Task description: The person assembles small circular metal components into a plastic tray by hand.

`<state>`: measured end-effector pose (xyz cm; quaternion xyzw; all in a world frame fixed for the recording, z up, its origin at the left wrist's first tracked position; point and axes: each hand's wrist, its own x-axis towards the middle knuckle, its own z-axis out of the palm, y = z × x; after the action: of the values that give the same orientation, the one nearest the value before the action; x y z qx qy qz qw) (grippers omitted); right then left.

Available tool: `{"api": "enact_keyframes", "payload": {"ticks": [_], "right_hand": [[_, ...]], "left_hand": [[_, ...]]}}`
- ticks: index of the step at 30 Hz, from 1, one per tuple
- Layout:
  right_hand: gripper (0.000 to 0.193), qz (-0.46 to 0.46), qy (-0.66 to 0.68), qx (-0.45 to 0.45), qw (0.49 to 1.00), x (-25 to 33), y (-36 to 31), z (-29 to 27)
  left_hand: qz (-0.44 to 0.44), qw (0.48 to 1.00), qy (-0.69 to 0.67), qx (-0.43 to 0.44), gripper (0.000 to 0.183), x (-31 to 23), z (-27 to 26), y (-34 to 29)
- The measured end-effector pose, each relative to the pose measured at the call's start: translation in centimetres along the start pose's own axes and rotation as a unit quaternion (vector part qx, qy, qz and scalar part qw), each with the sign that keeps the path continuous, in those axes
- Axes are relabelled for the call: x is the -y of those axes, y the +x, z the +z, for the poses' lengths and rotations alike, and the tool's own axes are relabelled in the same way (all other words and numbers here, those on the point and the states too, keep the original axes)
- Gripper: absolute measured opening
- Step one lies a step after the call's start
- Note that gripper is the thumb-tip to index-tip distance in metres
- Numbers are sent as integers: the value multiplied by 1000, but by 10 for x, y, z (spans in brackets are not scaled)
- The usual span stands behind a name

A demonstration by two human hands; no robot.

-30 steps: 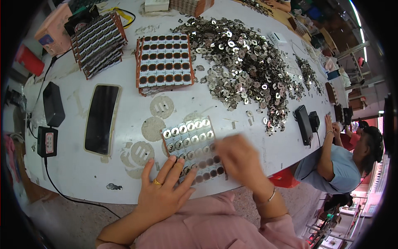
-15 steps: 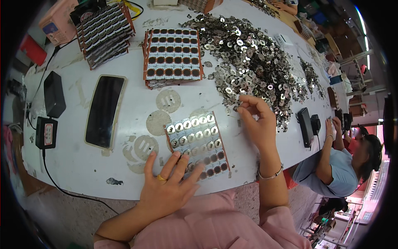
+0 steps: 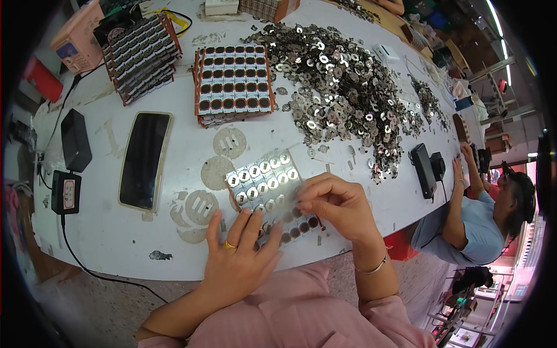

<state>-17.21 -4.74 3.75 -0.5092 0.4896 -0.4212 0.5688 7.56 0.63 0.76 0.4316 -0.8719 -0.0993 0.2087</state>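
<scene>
**Filling the tray near the table edge, plenty to bump**

Watching this one closely, since we see a few easy ways for it to slip. Our left hand [image 3: 235,261] lies flat with fingers spread on the lower end of the small tray [image 3: 264,185], pinning it down without gripping anything. Our right hand [image 3: 336,203] is pinched at the fingertips over the tray's right side; we can't tell whether a disc sits in that pinch. The tray lies at the lower middle of the frame, close to the table's [image 3: 116,243] front edge, so a nudge could push it off or shake the seated discs loose. Right of centre, the big disc pile [image 3: 342,98] spreads down toward it, and strays could get swept along. Left of the tray lies a dark phone [image 3: 145,159], with stacked trays [image 3: 233,84] above. A co-worker [image 3: 487,214] sits at the far right, well apart.
</scene>
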Motion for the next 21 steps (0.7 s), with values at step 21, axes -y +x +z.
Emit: {"api": "enact_keyframes", "payload": {"ticks": [21], "right_hand": [[13, -20, -332, 121, 935, 21, -3, 9]], "left_hand": [[3, 1000, 0, 22, 43, 0, 2, 1]]}}
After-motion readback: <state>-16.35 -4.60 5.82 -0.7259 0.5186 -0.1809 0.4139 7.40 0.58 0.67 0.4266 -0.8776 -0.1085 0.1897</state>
